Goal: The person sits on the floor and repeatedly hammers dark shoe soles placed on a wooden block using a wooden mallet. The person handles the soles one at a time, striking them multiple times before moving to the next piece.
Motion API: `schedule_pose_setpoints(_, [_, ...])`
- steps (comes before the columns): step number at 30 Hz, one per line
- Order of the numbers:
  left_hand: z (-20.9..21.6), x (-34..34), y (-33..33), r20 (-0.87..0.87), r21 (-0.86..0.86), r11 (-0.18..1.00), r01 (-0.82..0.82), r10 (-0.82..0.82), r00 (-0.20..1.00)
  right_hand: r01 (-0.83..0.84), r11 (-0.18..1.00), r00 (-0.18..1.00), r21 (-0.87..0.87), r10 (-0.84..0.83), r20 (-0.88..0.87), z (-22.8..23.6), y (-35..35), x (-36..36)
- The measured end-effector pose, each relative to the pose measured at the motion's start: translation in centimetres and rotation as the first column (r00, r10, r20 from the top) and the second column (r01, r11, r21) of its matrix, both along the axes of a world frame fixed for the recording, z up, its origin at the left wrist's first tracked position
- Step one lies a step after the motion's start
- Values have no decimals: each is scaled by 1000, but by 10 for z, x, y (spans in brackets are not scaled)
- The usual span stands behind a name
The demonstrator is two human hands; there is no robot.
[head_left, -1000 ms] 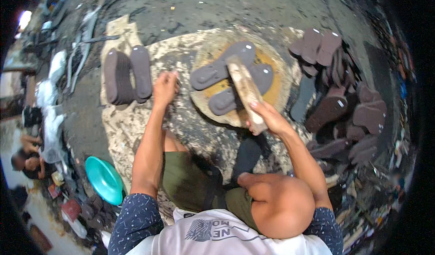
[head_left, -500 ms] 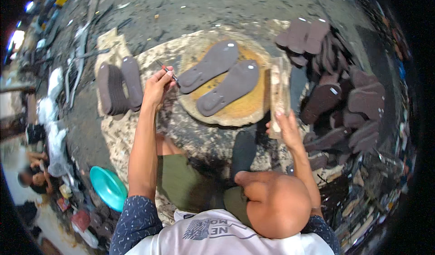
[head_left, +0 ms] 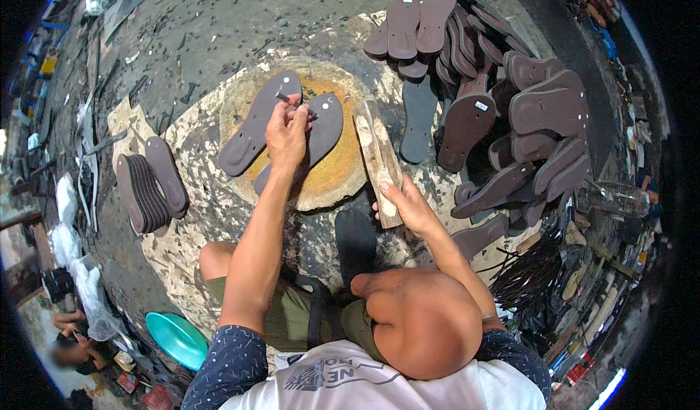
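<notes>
**Fingers of the left hand (head_left: 286,140) pinched a slim dark tool (head_left: 282,96) over two sandal soles**

Bent close together, the left fingers grasped the tool, which had a reddish band; its upper end poked out toward the far left, while its lower end was too covered to tell whether it touched anything. Both soles lay on a round wooden block (head_left: 351,175). Their long axes ran nearly side by side, slanting from the block's near left edge up toward its far right edge, with the wider ends farther from the person. The right-hand sole (head_left: 327,134) passed partly beneath the left hand and wrist, its wide end just to the right of the fingertips. The left-hand sole (head_left: 250,137) lay on the other side, its wide end just beyond the fingers and its narrow end at the block's left edge.

By far the nearer hand was the left. The right hand (head_left: 412,207) was apart from both soles, off the block's near right edge, with its fingers clasped around the near end of a worn wooden bar (head_left: 379,158). That bar's long axis slanted the opposite way, its far end beside the block's right edge, just beyond the right-hand sole.
</notes>
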State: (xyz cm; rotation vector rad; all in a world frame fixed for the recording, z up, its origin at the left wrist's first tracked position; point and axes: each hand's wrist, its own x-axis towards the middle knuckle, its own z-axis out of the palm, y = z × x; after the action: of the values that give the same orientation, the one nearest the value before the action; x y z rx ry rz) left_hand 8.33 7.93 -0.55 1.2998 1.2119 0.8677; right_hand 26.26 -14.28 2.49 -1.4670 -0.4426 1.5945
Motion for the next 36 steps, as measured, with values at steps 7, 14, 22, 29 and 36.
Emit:
schedule_pose_setpoints(7, [-4, 12, 1, -88, 75, 996, -37, 44, 995, -23, 1000, 1000, 0, 23, 14, -7, -1, 6])
schedule_pose_setpoints(14, [-3, 12, -2, -176, 118, 993, -21, 42, 984, 0, 1000, 1000, -10, 0, 2, -2, 1, 6])
schedule_pose_setpoints(22, [6, 14, -7, -241, 206, 978, 15, 36, 970, 9, 1000, 1000, -19, -9, -3, 21, 8, 11])
schedule_pose_setpoints(29, [-8, 11, -8, -316, 499, 860, 112, 60, 947, -140, 977, 984, 164, 119, 129, 118, 83, 38])
schedule_pose_setpoints(36, [-13, 20, -14, -282, 559, 817, 142, 26, 959, -435, 572, 786, 696, -136, 603, 97, 100, 38])
